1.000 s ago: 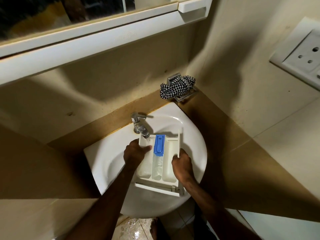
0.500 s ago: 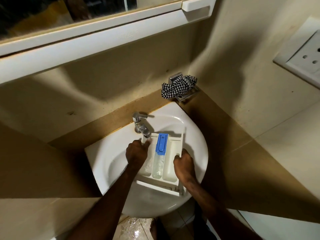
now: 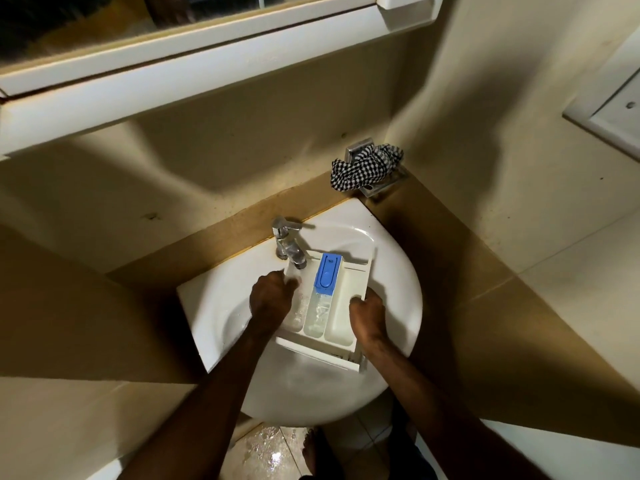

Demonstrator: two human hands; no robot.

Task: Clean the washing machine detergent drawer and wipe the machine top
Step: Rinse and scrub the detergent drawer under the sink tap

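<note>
A white detergent drawer (image 3: 341,315) with a blue insert (image 3: 327,274) lies across the white corner sink (image 3: 391,268), its far left corner under the chrome tap (image 3: 289,245). Water sits in its middle and left compartments. My left hand (image 3: 270,299) is closed over the drawer's left side, fingers reaching into the left compartment just below the spout. My right hand (image 3: 367,318) grips the drawer's right wall near the front panel. No washing machine is in view.
A black-and-white checked cloth (image 3: 365,169) hangs on a metal holder in the wall corner behind the sink. A mirror cabinet (image 3: 194,69) overhangs above. A wall socket plate (image 3: 609,112) is at right. Wet floor tiles (image 3: 266,452) show below the sink.
The drawer has shifted slightly toward the tap, with my left hand moving up along its left side to just under the spout. My right hand keeps its grip.
</note>
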